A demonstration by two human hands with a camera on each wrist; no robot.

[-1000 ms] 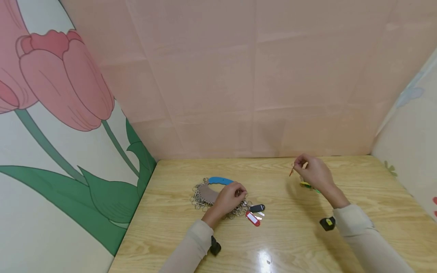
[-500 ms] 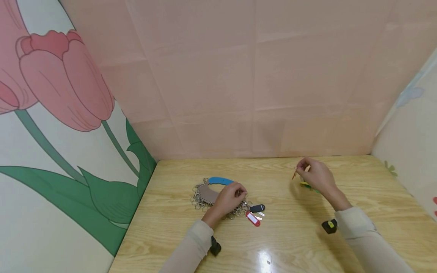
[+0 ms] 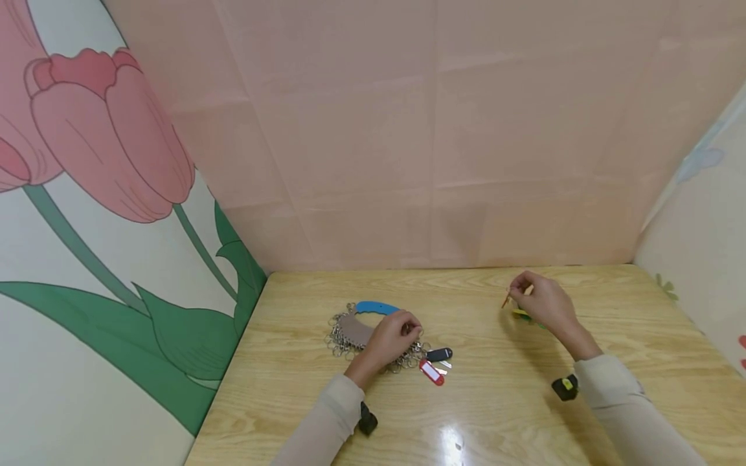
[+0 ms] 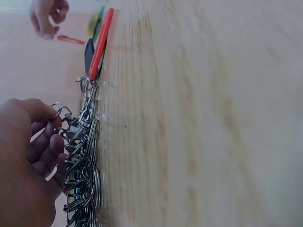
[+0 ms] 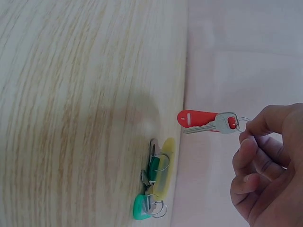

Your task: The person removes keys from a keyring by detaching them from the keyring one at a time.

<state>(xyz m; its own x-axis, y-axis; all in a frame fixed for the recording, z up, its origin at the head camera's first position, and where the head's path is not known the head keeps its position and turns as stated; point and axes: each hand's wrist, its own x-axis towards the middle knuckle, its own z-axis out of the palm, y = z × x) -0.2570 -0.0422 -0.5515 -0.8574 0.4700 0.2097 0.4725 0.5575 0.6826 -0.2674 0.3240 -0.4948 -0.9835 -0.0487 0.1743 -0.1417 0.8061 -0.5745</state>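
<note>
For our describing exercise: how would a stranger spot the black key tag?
On the table, find the curved rack with a blue handle. By its right end in the head view lies the black key tag, set apart from the neighbouring red tag by its dark colour.

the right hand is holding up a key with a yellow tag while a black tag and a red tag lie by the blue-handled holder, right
Not quite: the tag with the key in the right hand is red, not yellow, as the right wrist view shows. The rest is right.
</note>
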